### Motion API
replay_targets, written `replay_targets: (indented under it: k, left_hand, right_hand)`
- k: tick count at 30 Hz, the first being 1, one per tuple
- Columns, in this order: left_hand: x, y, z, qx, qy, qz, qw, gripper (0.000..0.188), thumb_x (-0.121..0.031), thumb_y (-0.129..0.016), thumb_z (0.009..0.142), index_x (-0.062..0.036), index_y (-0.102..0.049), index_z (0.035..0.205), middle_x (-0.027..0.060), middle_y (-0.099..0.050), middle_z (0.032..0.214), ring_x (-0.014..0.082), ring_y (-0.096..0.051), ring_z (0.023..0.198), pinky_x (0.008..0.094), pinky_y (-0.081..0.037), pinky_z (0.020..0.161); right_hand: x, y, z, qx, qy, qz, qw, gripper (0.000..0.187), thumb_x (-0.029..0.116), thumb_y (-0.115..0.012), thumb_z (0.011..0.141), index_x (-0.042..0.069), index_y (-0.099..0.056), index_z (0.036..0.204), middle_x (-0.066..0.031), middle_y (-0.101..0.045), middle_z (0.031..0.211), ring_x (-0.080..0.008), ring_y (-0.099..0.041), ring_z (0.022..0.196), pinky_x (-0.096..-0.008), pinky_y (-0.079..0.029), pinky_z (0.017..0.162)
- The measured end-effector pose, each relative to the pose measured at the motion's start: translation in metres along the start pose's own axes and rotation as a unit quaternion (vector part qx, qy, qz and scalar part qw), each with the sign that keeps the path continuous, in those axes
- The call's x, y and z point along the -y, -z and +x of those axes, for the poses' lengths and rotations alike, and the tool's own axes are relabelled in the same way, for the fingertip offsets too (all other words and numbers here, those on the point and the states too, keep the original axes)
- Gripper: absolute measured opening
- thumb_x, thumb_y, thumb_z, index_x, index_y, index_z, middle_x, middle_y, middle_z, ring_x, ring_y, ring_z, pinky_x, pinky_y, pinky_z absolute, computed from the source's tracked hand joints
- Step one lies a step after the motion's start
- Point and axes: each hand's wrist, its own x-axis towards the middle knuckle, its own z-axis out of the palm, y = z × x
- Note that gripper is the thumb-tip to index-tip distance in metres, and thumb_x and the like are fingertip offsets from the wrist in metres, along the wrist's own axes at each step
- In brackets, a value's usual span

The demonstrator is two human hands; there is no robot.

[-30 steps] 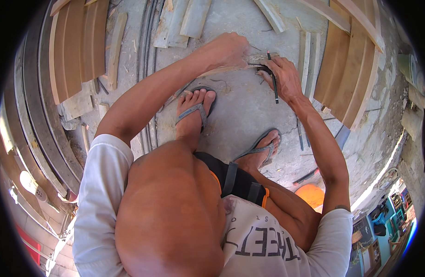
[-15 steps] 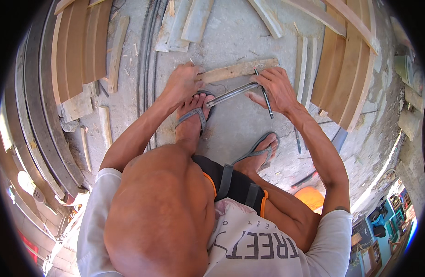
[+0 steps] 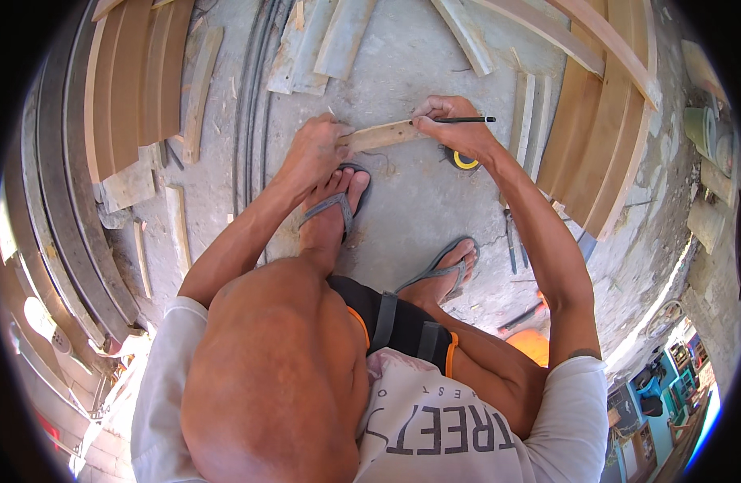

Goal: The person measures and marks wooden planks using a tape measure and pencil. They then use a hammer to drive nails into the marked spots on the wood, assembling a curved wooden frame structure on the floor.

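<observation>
A short wooden slat (image 3: 381,137) lies across the front of my feet, slightly tilted up toward the right. My left hand (image 3: 316,145) is closed on its left end. In my right hand (image 3: 456,122) a dark pencil (image 3: 471,120) is pinched, its tip at the slat's upper edge. The slat's right end is hidden by this hand. Just below the right wrist, partly covered by it, sits a round yellow and black thing (image 3: 464,161) that looks like a tape measure.
Stacked brown boards lie at the left (image 3: 137,88) and right (image 3: 600,137). Several weathered planks (image 3: 338,40) and long dark rods (image 3: 252,105) rest on the concrete floor (image 3: 402,205). Pliers-like tools (image 3: 511,241) and an orange object (image 3: 531,346) lie near my right forearm.
My right hand has moved up and left onto the slat, turning the pencil from steep to nearly level. The long narrow metallic-looking strip it held is gone from view; the yellow thing now shows.
</observation>
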Motion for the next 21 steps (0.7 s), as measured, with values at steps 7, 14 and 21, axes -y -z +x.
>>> replay_targets:
  k: [7,14,21]
  left_hand:
    - [0.009,-0.006,0.001,-0.009,-0.017,0.017,1.000,0.040,-0.007,-0.082,0.084,-0.0033,-0.079,0.124,0.0186,-0.069,0.106,0.0381,-0.069,0.103,0.0468,-0.056,0.091]
    - [0.006,-0.005,-0.001,-0.007,-0.007,0.007,1.000,0.041,-0.006,-0.082,0.084,-0.0033,-0.079,0.125,0.0183,-0.069,0.107,0.0383,-0.068,0.103,0.0466,-0.055,0.091]
    - [0.006,-0.004,0.000,-0.007,-0.017,0.018,1.000,0.040,-0.006,-0.081,0.085,-0.0037,-0.079,0.125,0.0187,-0.069,0.105,0.0389,-0.068,0.101,0.0473,-0.055,0.090]
  right_hand:
    - [-0.015,-0.002,0.002,0.013,0.030,-0.004,0.999,0.030,0.026,-0.077,0.090,0.003,-0.082,0.108,-0.0087,-0.078,0.092,-0.0150,-0.067,0.082,-0.0321,-0.053,0.073]
    - [-0.005,-0.002,-0.002,0.007,0.025,-0.019,0.999,0.029,0.024,-0.077,0.090,0.004,-0.083,0.109,-0.0076,-0.076,0.089,-0.0136,-0.064,0.078,-0.0322,-0.051,0.069]
    - [-0.012,-0.002,-0.001,0.015,0.040,-0.012,0.999,0.029,0.023,-0.076,0.091,0.005,-0.084,0.111,-0.0062,-0.074,0.086,-0.0134,-0.063,0.078,-0.0320,-0.051,0.070]
